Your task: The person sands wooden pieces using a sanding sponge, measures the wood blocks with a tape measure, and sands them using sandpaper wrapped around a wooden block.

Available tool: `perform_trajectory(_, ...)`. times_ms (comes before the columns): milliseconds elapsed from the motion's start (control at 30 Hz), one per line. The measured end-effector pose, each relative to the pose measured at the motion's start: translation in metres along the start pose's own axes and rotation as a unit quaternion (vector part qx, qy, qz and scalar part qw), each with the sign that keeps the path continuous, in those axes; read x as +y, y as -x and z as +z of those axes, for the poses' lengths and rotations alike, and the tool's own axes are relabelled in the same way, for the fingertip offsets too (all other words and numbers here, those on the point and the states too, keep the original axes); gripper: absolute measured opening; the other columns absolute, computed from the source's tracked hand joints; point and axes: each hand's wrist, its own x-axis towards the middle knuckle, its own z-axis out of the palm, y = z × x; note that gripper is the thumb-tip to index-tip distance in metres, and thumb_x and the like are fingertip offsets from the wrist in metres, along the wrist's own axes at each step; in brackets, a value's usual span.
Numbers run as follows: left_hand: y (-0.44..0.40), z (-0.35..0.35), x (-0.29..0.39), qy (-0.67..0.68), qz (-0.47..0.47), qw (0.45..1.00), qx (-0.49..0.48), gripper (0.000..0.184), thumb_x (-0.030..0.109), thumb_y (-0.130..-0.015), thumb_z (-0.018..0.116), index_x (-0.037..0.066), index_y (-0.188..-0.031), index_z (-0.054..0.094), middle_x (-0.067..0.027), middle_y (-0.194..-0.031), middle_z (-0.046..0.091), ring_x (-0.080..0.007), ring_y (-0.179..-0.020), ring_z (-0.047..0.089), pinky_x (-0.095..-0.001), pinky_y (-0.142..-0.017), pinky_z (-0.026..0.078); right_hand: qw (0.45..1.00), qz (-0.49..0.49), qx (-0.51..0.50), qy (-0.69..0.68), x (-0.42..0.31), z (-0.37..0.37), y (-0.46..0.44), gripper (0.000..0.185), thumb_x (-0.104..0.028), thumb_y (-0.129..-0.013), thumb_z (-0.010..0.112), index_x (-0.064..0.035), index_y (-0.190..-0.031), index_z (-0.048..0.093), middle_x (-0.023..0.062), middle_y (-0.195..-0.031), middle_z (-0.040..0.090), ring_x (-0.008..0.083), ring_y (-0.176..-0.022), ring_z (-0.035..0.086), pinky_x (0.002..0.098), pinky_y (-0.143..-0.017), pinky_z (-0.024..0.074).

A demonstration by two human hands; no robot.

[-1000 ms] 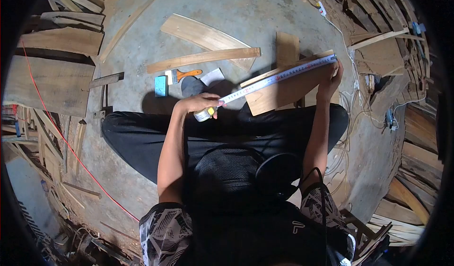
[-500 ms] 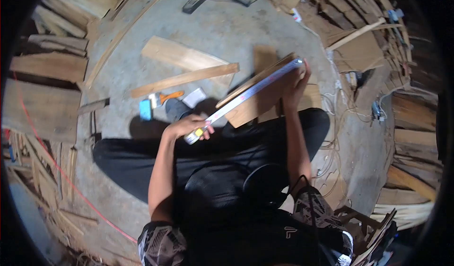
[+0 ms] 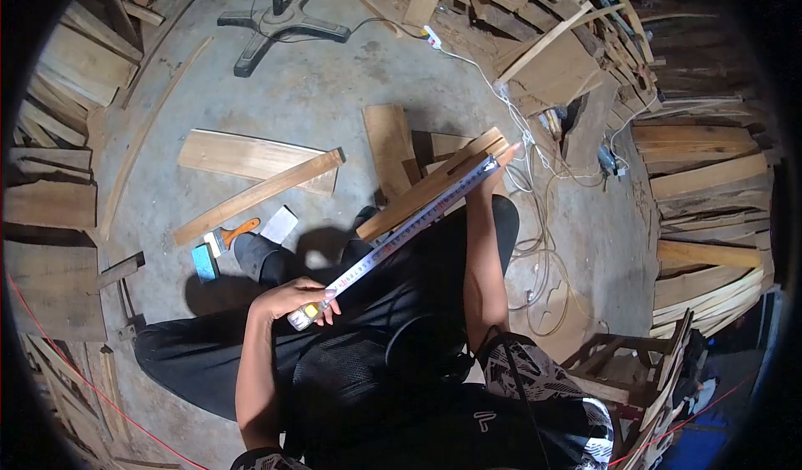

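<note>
My left hand is closed around the case of a tape measure, which has a yellow button. Its extended blade runs diagonally up to the right, along the near side of a wooden board. At the board's far right end, my right hand grips the wood beside the blade's tip; most of its fingers are hidden. The board is raised above my crossed legs, its narrow edge turned up, with a dark groove or gap showing near the right end.
Loose planks lie on the concrete floor ahead. Near my foot are a paintbrush, a blue block and a pale block. A black stand base is farther off. Cables coil at right; wood stacks surround me.
The board has turned so its edge faces up and less of its broad face shows. The tape stays extended along it, held at both ends. The view has shifted, with the floor objects now farther left.
</note>
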Motion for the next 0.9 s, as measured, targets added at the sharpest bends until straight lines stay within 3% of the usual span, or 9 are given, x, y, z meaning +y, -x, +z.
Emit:
perform_trajectory(100,0.0,-0.001,0.001,0.006,0.015,1.0,0.001,0.045,0.038,-0.098,0.055,-0.004,-0.1,0.069,-0.0135,-0.083,0.07,-0.0164,-0.074,0.067,-0.0273,-0.069,0.055,0.984,0.063,-0.158,-0.049,0.014,-0.008,0.0,0.074,-0.076,-0.091,0.024,-0.0091,-0.086,0.054,0.0079,-0.064,0.054,0.0254,-0.057,0.056,0.038,-0.057,0.0494)
perform_trajectory(167,-0.001,0.002,0.003,0.014,0.025,0.999,0.025,0.045,0.038,-0.097,0.055,-0.005,-0.1,0.068,-0.0136,-0.082,0.069,-0.0163,-0.074,0.067,-0.0269,-0.069,0.055,0.98,0.021,-0.193,0.031,-0.004,0.017,0.037,0.076,-0.077,-0.09,0.022,-0.0075,-0.085,0.053,0.0079,-0.064,0.054,0.0242,-0.056,0.055,0.0371,-0.056,0.0492)
perform_trajectory(233,-0.001,0.003,0.004,0.014,0.022,0.999,0.029,0.045,0.039,-0.097,0.056,-0.004,-0.099,0.068,-0.0135,-0.082,0.069,-0.0162,-0.074,0.067,-0.0267,-0.069,0.055,0.988,0.031,-0.153,0.017,0.004,0.017,0.037,0.076,-0.077,-0.09,0.022,-0.007,-0.085,0.052,0.0079,-0.064,0.053,0.0238,-0.055,0.055,0.036,-0.055,0.0491)
perform_trajectory(300,-0.001,0.003,0.004,0.017,0.021,0.999,0.036,0.046,0.04,-0.097,0.056,-0.004,-0.098,0.068,-0.0132,-0.082,0.069,-0.016,-0.073,0.066,-0.0263,-0.069,0.054,0.979,0.018,-0.202,0.017,0.006,0.018,0.038,0.076,-0.078,-0.089,0.023,-0.0071,-0.086,0.052,0.0084,-0.065,0.054,0.024,-0.055,0.055,0.0354,-0.054,0.0489)
perform_trajectory(700,-0.002,0.003,0.002,0.018,0.018,0.999,0.039,0.047,0.041,-0.097,0.055,-0.004,-0.098,0.068,-0.0123,-0.081,0.069,-0.0157,-0.071,0.066,-0.0259,-0.067,0.055,0.974,-0.006,-0.224,0.034,-0.004,0.028,0.052,0.077,-0.078,-0.089,0.024,-0.0067,-0.086,0.053,0.0089,-0.066,0.054,0.0238,-0.056,0.055,0.0359,-0.056,0.0488)
perform_trajectory(900,-0.005,0.001,0.002,0.026,0.009,0.999,0.043,0.046,0.041,-0.097,0.056,-0.003,-0.097,0.068,-0.0123,-0.081,0.069,-0.0156,-0.071,0.066,-0.0257,-0.067,0.055,0.982,0.025,-0.186,0.007,-0.004,0.029,0.051,0.076,-0.077,-0.09,0.024,-0.0069,-0.086,0.053,0.0083,-0.066,0.054,0.0232,-0.057,0.055,0.0363,-0.057,0.0491)
